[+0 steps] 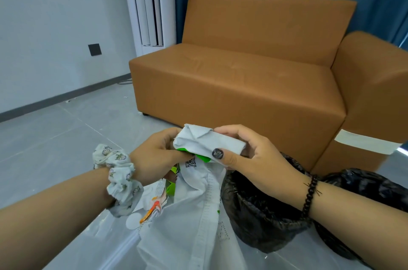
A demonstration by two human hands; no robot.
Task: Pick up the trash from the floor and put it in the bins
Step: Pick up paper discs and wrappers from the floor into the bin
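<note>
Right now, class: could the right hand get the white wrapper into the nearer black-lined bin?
Probably yes. The right hand and left hand both grip the white wrapper just above the nearer bin, whose open mouth shows nothing covering it. The left hand would have to let go first.

A single head-worn view looks forward and down, close over both hands, toward a sofa [238, 84] beyond.

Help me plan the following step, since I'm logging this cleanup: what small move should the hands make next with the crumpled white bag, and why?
Probably shift the white plastic bag rightward over the nearer black-lined bin and let go. Both the left hand and the right hand grip its bunched top, most of it hangs left of the bin's opening, and the bin sits just below the right hand.
</note>
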